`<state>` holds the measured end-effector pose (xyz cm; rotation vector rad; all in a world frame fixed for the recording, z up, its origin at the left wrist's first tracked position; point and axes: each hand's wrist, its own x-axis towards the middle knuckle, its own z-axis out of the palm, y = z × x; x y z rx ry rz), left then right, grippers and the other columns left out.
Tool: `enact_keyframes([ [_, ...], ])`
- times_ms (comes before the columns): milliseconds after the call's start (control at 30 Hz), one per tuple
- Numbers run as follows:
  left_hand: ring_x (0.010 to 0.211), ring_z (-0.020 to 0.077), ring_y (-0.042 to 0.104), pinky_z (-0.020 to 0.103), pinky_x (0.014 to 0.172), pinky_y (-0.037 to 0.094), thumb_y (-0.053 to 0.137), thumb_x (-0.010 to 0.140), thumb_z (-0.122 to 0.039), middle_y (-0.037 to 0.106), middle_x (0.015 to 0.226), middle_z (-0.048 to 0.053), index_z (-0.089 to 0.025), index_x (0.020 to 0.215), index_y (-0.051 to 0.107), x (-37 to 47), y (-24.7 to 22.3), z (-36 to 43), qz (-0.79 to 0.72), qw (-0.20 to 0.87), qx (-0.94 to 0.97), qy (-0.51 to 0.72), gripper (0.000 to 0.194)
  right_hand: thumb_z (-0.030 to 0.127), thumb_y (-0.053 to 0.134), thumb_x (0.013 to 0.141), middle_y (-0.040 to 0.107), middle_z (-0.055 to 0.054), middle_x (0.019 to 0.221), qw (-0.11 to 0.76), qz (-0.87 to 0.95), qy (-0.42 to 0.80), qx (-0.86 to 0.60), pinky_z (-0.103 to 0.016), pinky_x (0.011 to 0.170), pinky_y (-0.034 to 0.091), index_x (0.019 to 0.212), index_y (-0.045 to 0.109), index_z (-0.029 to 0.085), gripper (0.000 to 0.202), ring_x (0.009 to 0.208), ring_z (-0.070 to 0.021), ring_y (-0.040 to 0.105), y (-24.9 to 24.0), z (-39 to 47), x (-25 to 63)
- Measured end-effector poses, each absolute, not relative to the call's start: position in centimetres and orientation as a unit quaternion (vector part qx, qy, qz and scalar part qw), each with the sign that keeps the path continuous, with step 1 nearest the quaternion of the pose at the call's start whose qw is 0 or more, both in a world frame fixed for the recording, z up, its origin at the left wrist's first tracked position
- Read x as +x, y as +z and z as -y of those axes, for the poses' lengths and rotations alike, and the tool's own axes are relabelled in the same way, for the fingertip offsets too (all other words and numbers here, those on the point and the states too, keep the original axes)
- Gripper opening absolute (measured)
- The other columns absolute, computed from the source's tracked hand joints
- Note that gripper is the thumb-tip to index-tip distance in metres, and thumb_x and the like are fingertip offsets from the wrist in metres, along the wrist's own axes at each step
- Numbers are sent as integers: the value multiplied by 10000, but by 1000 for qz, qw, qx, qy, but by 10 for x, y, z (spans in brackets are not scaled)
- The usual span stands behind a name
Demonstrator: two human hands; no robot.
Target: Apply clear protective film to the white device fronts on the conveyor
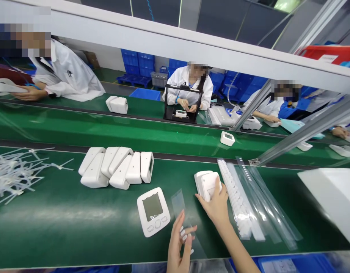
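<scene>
So there's this pair of white devices (pixel 203 182) leaning together toward the far edge of the green counter (pixel 78 231), right of its middle, and the right hand (pixel 217 204) is on them. Thumb's along the near side, one finger's laid over the top one; honestly can't tell if that's a proper grip or just a touch. The left hand (pixel 180 246) is closer to the near edge, fingers closed loosely on a clear strip (pixel 178 201) that sticks up past the fingertips. There are small white bits at those fingers too, no idea what they are.

Just left of that, a white monitor (pixel 153 212) lies face up, grey screen and three oval buttons showing. Behind it, along the far edge, a bunch of white units (pixel 116 168) stand packed side by side. The left end has a messy heap of thin white sticks (pixel 15 176).

Right of the right hand you've got a row of white tabs (pixel 237 201) and some shiny clear film (pixel 270 204), with a big white box-like thing (pixel 331 204) at the right end.

Past the far edge, one white device (pixel 227 138) sits on a green belt (pixel 135 134). Across from it, a co-worker in a white coat (pixel 175 79) has both hands at a black frame (pixel 166 104).
</scene>
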<state>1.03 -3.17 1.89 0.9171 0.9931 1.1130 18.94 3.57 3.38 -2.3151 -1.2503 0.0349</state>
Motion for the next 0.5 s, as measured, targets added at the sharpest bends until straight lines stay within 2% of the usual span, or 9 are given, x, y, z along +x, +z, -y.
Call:
enact_keyframes([
  [233,1071,255,695,326,818,596,507,951,-504,381,1576,118,-273,1389,510,2,19,29,-425,653,420,465,496,384,672,733,472,-202,1183,218,455,29,-863,-557,893,457,1563,163,161,999,1089,-437,515,42,-45,183],
  [333,1071,271,698,338,805,604,492,943,-542,374,1580,128,-264,1414,487,2,17,28,-434,646,419,468,547,392,698,705,484,-207,1227,269,443,51,-854,-564,964,430,1562,141,146,1051,1162,-437,498,40,-45,189],
  [433,1051,279,707,347,794,611,497,934,-555,406,1562,129,-265,1389,518,7,12,26,-443,632,421,477,540,424,763,629,467,-198,1359,344,407,119,-838,-546,1044,404,1555,154,171,1137,1272,-417,463,39,-42,209],
  [500,1027,277,717,356,818,609,503,932,-546,457,1527,129,-265,1343,566,11,7,23,-454,615,433,478,502,447,783,602,504,-171,1387,413,355,213,-811,-500,1014,462,1523,233,206,1099,1257,-381,518,45,-41,229],
])
